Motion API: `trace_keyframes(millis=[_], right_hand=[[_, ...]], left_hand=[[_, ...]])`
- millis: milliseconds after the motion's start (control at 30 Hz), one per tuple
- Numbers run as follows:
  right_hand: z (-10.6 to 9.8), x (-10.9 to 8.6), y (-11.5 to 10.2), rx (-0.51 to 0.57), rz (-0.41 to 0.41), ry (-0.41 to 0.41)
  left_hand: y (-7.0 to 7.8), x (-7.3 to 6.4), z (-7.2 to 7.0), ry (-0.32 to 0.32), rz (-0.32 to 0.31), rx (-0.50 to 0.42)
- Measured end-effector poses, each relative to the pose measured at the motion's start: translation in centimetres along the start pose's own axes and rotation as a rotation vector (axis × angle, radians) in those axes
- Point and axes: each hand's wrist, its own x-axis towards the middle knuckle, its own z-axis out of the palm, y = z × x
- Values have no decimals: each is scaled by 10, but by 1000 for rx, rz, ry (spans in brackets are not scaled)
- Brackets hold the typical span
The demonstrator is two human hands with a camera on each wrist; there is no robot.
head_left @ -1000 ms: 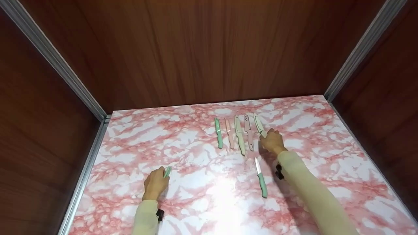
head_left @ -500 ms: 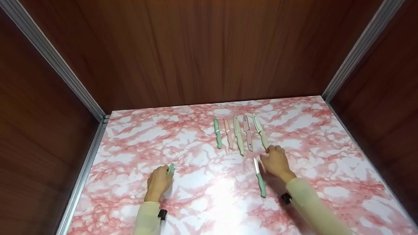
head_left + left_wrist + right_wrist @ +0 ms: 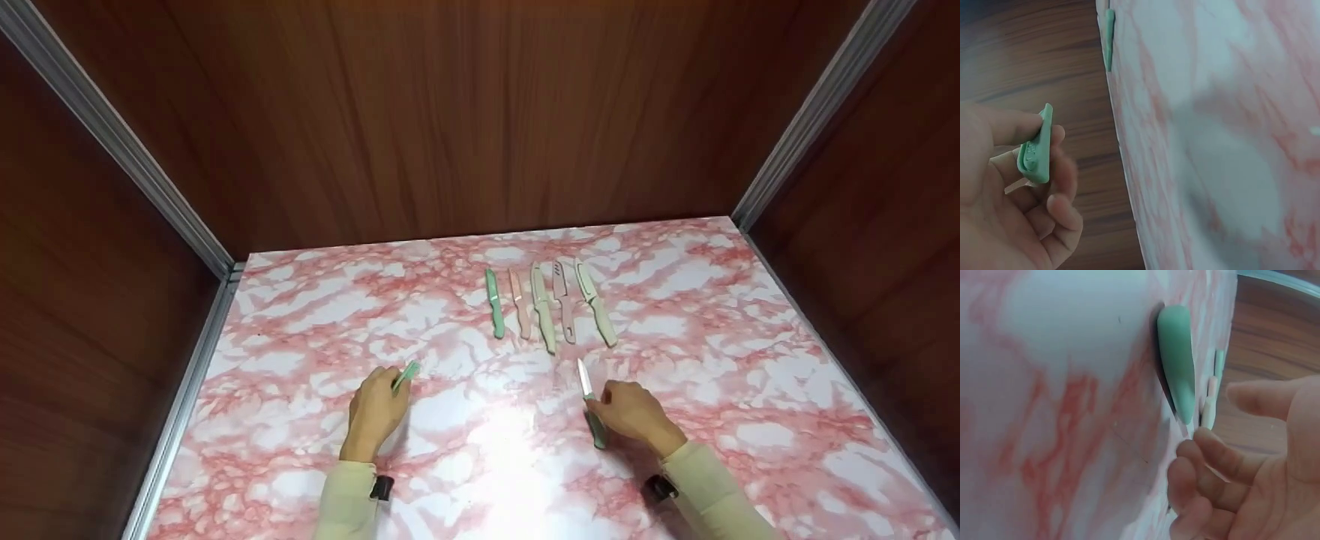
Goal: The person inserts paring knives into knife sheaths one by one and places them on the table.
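Note:
My left hand (image 3: pixel 379 405) pinches a small green knife sheath (image 3: pixel 1039 149) between thumb and fingers, raised off the table in the left wrist view. On the right, a paring knife with a bare blade and green handle (image 3: pixel 595 433) lies on the table, its tip pointing away. My right hand (image 3: pixel 634 411) is right at that handle. In the right wrist view, its thumb stands apart from the loosely bent fingers (image 3: pixel 1182 478), and nothing is between them. Beyond lie several sheathed knives: green (image 3: pixel 495 315), pink (image 3: pixel 520 307), cream (image 3: pixel 544 315), dusty pink (image 3: pixel 565 307) and pale cream (image 3: pixel 600 319).
The red-and-white marbled tabletop (image 3: pixel 315 315) meets a brown wood-grain wall (image 3: pixel 480 120) at the back. Side panels with metal corner rails (image 3: pixel 817 112) enclose it left and right. Bright glare lies on the front middle of the table.
My right hand has let go of the pale cream knife at the row's right end and come back to the bare paring knife. My left hand has moved slightly right and forward with the sheath.

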Motion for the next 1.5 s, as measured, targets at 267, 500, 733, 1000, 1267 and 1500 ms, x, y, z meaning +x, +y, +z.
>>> trace_keyframes(millis=[267, 500, 733, 1000, 1267, 1500], right_hand=[[6, -3, 1, -51, 27, -34], [8, -3, -1, -19, -8, -28], [6, -3, -3, -21, -56, -19], [4, -1, -1, -25, -128, -42], [0, 2, -5, 24, -333, -18], [-9, 4, -20, 70, -444, 46]], left_hand=[[6, 0, 4, -10, 54, -37], [6, -2, 9, -39, 85, -28], [12, -2, 10, -141, 79, -96], [26, 0, 7, -189, 86, -161], [45, 7, 9, -213, 118, -204], [57, 8, 14, -240, 155, -189]])
